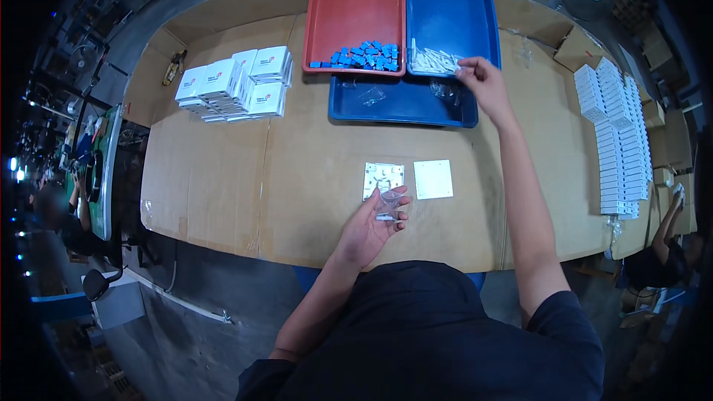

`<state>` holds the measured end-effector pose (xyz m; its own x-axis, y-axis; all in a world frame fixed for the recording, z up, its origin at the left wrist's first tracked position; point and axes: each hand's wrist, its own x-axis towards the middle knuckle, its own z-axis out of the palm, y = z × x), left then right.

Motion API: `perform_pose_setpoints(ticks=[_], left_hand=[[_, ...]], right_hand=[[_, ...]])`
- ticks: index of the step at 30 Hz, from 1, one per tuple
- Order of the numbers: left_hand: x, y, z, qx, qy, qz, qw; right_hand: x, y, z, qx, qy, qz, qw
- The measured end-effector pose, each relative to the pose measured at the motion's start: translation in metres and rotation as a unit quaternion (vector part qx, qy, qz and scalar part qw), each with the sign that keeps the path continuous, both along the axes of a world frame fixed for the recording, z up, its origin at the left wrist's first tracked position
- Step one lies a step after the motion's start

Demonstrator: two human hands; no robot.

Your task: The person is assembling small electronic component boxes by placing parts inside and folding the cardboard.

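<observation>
My left hand (364, 232), palm up and fingers curled, holds a small clear plastic bag (391, 200) with a small white piece (385, 217) near its lower end. Just beyond it lies a square white panel with its inner fittings showing (373, 174), partly covered by my fingers. To its right is a plain square white plate (433, 180). My right hand (484, 82) reaches to the near right corner of a blue tray (451, 11) holding several thin white pieces (434, 60). Its thumb and fingertips are pinched together; what they grip is too small to make out.
A red tray (356, 4) with several small blue blocks (364, 56) adjoins the blue tray. Another blue tray (405, 113) with clear bags sits in front. White boxes (230, 85) are stacked at left; stacked white pieces (618, 148) stand at right. Other people work beyond both sides.
</observation>
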<state>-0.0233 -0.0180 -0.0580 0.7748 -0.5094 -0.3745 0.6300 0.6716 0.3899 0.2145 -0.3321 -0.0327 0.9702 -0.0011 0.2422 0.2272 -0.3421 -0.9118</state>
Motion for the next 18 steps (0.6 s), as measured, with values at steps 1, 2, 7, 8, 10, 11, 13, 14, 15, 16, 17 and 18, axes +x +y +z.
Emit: perform_pose_setpoints(ticks=[1,2,7,8,10,11,13,14,15,16,17,18], left_hand=[[0.000,0.002,0.000,0.007,0.000,0.003,1.000],[0.001,0.001,-0.001,0.012,0.002,0.003,1.000],[0.003,-0.004,0.003,0.032,-0.001,-0.017,0.999],[0.004,-0.005,0.003,0.033,-0.008,-0.022,0.999],[0.004,-0.006,0.000,0.039,-0.010,-0.023,0.999],[0.004,-0.007,-0.001,0.045,-0.013,-0.022,0.999],[0.003,-0.009,-0.002,0.048,-0.016,-0.027,0.998],[0.003,-0.010,-0.002,0.052,-0.017,-0.029,0.998],[0.004,-0.011,-0.001,0.051,-0.019,-0.032,0.998],[0.004,-0.012,0.000,0.056,-0.020,-0.037,0.998],[0.004,-0.014,0.001,0.061,-0.022,-0.043,0.997],[0.005,-0.015,0.001,0.060,-0.022,-0.044,0.997]], right_hand=[[-0.019,0.015,0.005,0.022,0.034,0.026,0.999],[-0.044,0.031,0.014,0.042,0.069,0.047,0.996],[-0.141,0.076,0.009,0.169,0.192,0.115,0.960],[-0.155,0.084,0.010,0.204,0.213,0.132,0.946],[-0.171,0.092,0.013,0.240,0.232,0.147,0.931],[-0.176,0.093,0.017,0.204,0.243,0.161,0.934],[-0.180,0.097,0.019,0.150,0.260,0.167,0.939],[-0.181,0.098,0.022,0.150,0.258,0.165,0.940],[-0.182,0.099,0.027,0.122,0.247,0.174,0.945],[-0.182,0.099,0.032,0.094,0.237,0.184,0.949],[-0.181,0.098,0.036,0.093,0.236,0.182,0.950],[-0.177,0.096,0.039,0.036,0.212,0.202,0.955]])
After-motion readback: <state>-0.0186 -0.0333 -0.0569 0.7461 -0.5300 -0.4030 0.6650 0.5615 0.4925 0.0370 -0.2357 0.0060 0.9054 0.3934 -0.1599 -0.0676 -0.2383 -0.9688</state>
